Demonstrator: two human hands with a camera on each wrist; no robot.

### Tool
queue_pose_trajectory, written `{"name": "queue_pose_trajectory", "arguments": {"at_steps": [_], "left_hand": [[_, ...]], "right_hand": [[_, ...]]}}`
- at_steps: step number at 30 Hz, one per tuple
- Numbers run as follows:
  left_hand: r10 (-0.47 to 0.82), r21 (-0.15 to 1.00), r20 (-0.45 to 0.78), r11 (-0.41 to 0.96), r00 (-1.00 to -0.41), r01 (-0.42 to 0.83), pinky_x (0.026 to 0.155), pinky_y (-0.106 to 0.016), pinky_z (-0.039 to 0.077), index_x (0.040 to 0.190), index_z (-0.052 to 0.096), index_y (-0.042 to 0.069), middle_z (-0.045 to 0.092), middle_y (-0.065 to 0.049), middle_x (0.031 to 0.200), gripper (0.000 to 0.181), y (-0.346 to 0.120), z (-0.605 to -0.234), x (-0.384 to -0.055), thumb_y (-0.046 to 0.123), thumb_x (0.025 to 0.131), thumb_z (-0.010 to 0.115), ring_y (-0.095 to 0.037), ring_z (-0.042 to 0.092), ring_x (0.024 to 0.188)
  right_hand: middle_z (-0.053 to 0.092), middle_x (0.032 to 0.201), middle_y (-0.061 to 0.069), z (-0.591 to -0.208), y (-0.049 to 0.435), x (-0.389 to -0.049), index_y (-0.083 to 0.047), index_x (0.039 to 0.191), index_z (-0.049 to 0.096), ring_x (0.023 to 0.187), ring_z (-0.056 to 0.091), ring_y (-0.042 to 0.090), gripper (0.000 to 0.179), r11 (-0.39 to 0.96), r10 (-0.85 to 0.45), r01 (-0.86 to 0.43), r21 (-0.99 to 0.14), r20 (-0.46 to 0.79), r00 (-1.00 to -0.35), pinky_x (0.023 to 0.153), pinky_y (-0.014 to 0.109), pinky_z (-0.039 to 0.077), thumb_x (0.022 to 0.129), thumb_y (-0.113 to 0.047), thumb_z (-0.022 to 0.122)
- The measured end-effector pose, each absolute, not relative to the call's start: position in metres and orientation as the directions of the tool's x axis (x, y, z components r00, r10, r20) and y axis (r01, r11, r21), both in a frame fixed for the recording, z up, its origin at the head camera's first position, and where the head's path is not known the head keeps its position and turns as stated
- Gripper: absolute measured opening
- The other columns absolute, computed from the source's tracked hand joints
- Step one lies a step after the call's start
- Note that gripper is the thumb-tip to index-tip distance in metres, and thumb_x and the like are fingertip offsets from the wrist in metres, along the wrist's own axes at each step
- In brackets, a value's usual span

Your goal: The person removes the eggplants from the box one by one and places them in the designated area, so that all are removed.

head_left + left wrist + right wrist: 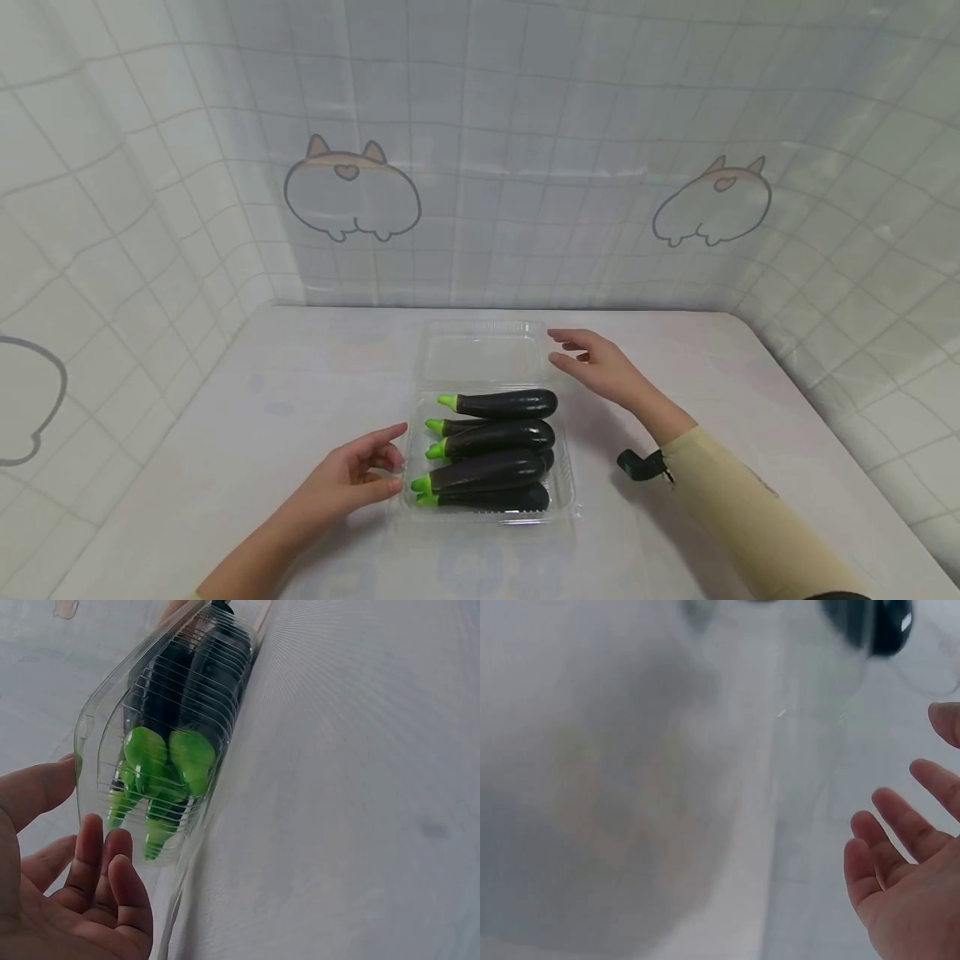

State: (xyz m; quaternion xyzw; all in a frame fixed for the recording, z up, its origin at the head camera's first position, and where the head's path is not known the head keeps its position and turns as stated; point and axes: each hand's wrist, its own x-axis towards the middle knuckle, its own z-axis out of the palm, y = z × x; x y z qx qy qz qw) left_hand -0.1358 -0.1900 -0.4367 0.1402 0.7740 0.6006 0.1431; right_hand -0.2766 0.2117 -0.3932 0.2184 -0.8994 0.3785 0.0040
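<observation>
Several dark eggplants with green stem ends lie in a clear plastic clamshell box. Its see-through lid is folded back, away from me, onto the table. My left hand is at the box's left side, fingers loosely bent. In the left wrist view, the thumb meets the rim, and the other fingers are close to the wall by the stems. Beside the lid's right edge is my right hand, fingers spread and relaxed, holding nothing. The right wrist view shows those fingers near the clear plastic.
The box stands on a pale table. Behind it rises a white gridded sheet with cartoon animal prints, which also covers both sides. A small black device sits by the right sleeve.
</observation>
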Motion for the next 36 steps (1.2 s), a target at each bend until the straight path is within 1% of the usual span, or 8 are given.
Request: {"name": "queue_pose_trajectory", "arguments": {"at_steps": [4,10,14,18,21,26,29,36], "left_hand": [[0.388,0.97,-0.056,0.24,-0.92,0.042,0.088,-0.026,0.051,0.149,0.041,0.006,0.057,-0.017,0.112,0.07,-0.191,-0.438,-0.136,0.015,0.089,0.075,-0.031,0.057,0.109],[0.394,0.97,-0.045,0.236,-0.918,0.054,0.088,-0.027,0.051,0.15,0.04,0.005,0.057,-0.017,0.112,0.07,-0.192,-0.438,-0.136,0.015,0.089,0.075,-0.03,0.057,0.108],[0.397,0.971,-0.04,0.231,-0.917,0.057,0.087,-0.027,0.051,0.149,0.041,0.005,0.057,-0.018,0.112,0.07,-0.192,-0.439,-0.136,0.015,0.089,0.075,-0.03,0.058,0.107],[0.397,0.972,-0.043,0.23,-0.917,0.054,0.087,-0.027,0.051,0.149,0.041,0.005,0.057,-0.018,0.112,0.07,-0.193,-0.44,-0.136,0.014,0.089,0.075,-0.03,0.057,0.107],[0.396,0.97,-0.043,0.235,-0.917,0.056,0.087,-0.027,0.051,0.149,0.042,0.006,0.057,-0.017,0.112,0.07,-0.192,-0.44,-0.136,0.014,0.089,0.076,-0.03,0.057,0.108],[0.396,0.97,-0.045,0.239,-0.917,0.055,0.087,-0.027,0.051,0.149,0.042,0.006,0.057,-0.017,0.112,0.07,-0.192,-0.44,-0.135,0.015,0.088,0.076,-0.03,0.057,0.107],[0.395,0.969,-0.046,0.241,-0.918,0.055,0.087,-0.027,0.051,0.149,0.042,0.006,0.057,-0.017,0.112,0.07,-0.193,-0.439,-0.135,0.015,0.088,0.076,-0.03,0.057,0.107],[0.403,0.974,-0.042,0.22,-0.914,0.053,0.086,-0.029,0.052,0.149,0.041,0.005,0.056,-0.019,0.113,0.07,-0.193,-0.439,-0.134,0.013,0.089,0.075,-0.031,0.058,0.107]], "right_hand": [[0.055,0.138,-0.001,-0.381,0.204,-0.264,-0.016,0.14,0.056,0.123,0.054,0.02,0.053,0.584,-0.486,-0.491,-0.646,0.206,-0.849,0.098,0.044,0.046,0.097,-0.045,0.062],[0.058,0.135,-0.001,-0.37,0.191,-0.246,-0.015,0.14,0.057,0.12,0.054,0.018,0.05,0.534,-0.615,-0.584,-0.611,0.193,-0.764,0.097,0.044,0.045,0.097,-0.039,0.064],[0.056,0.137,-0.005,-0.368,0.186,-0.237,-0.014,0.141,0.055,0.122,0.053,0.02,0.052,0.508,-0.679,-0.624,-0.594,0.17,-0.714,0.097,0.046,0.046,0.097,-0.041,0.064],[0.055,0.137,-0.007,-0.365,0.18,-0.231,-0.016,0.14,0.056,0.125,0.051,0.018,0.051,0.511,-0.714,-0.658,-0.553,0.153,-0.683,0.097,0.045,0.046,0.097,-0.043,0.062],[0.056,0.135,-0.007,-0.364,0.178,-0.228,-0.018,0.138,0.058,0.123,0.053,0.014,0.048,0.518,-0.728,-0.676,-0.525,0.144,-0.67,0.093,0.042,0.048,0.097,-0.042,0.062],[0.058,0.132,-0.007,-0.365,0.176,-0.226,-0.017,0.136,0.061,0.112,0.056,0.011,0.043,0.511,-0.756,-0.696,-0.504,0.122,-0.643,0.077,0.038,0.052,0.098,-0.036,0.063],[0.058,0.131,-0.008,-0.367,0.175,-0.227,-0.017,0.135,0.062,0.111,0.055,0.008,0.041,0.51,-0.766,-0.711,-0.484,0.119,-0.631,0.075,0.034,0.052,0.098,-0.033,0.063],[0.06,0.13,-0.005,-0.364,0.171,-0.228,-0.015,0.134,0.063,0.12,0.054,0.01,0.037,0.525,-0.786,-0.744,-0.413,0.1,-0.61,0.098,0.034,0.046,0.098,-0.026,0.063]]}}
